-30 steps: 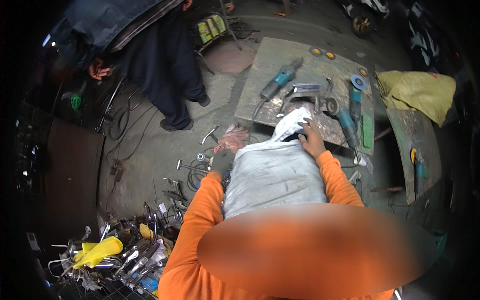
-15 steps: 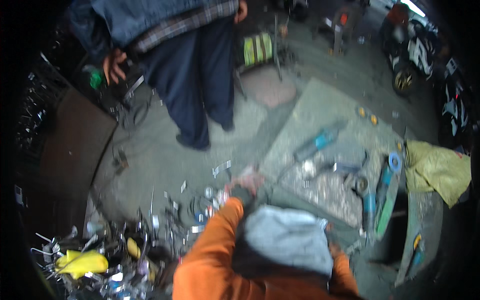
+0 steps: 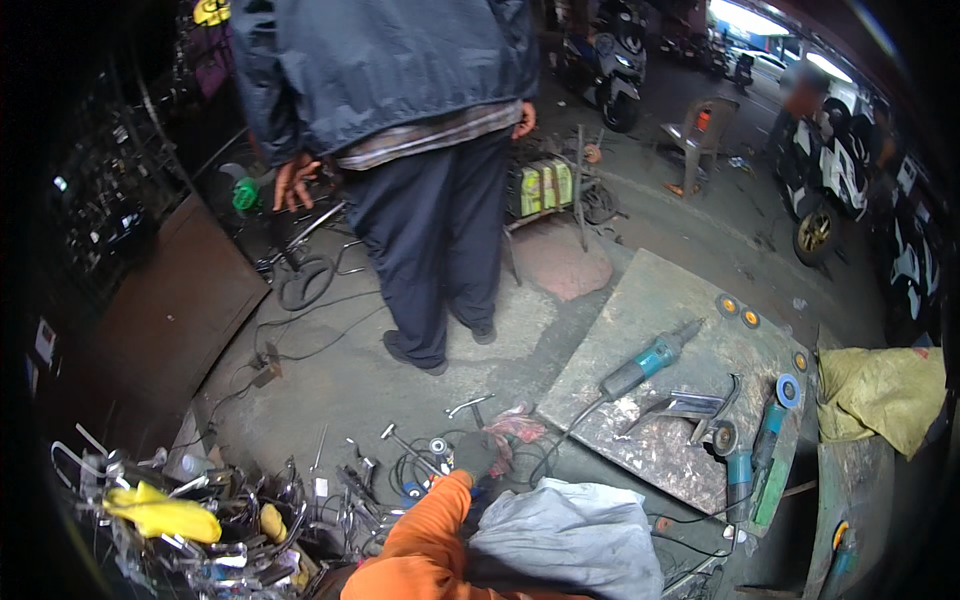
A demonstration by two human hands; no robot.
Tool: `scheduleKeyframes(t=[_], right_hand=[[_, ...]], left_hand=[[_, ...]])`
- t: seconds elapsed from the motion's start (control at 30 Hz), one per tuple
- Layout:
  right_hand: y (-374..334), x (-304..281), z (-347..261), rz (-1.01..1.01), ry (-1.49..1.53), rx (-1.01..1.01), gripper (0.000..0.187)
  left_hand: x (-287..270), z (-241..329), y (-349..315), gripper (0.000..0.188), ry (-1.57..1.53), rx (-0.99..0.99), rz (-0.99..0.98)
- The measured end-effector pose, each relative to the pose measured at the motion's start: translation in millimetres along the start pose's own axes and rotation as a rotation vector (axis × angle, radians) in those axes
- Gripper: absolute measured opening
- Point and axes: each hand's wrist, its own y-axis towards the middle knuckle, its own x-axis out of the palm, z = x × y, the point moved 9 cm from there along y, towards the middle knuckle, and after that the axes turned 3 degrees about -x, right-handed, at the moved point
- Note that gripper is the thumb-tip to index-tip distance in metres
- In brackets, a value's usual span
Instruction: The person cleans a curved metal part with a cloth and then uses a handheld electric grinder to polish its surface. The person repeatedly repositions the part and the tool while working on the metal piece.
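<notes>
Gray floor (image 3: pixel 330 390) fills the middle of the head view, and another person (image 3: pixel 405 230) in a dark jacket stands on it. Down low, the left hand (image 3: pixel 478 455) wears a dark glove and is right by a pink rag (image 3: pixel 515 427) on the floor. I cannot tell if its fingers are apart or squeezed on something. The right hand is out of sight. A gray cloth (image 3: pixel 570 540) lies beside the orange sleeve (image 3: pixel 430 530), maybe to keep dirt off the lap. Metal parts (image 3: pixel 360 490) lie near that sleeve, probably so they are easy to reach. On the low desk (image 3: pixel 640 300), power tools (image 3: pixel 640 370) lie flat, perhaps so they do not tip.
</notes>
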Motion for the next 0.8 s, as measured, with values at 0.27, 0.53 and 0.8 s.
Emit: scheduleKeyframes(t=[0.27,0.53,0.8], right_hand=[[-37.9,-110.6,-253.8,0.454,0.638,-0.772,0.02],[-276.3,-96.4,-567.3,-0.15,0.712,-1.532,0.102],[-317.3,-75.2,-546.1,-0.523,1.09,-1.444,0.045]], left_hand=[[-246.8,134.7,-167.5,0.023,-0.489,0.359,0.284],[-401.1,276.4,-345.2,0.039,-0.283,1.033,0.693],[-385.3,257.3,-287.7,0.053,-0.545,0.828,0.312]])
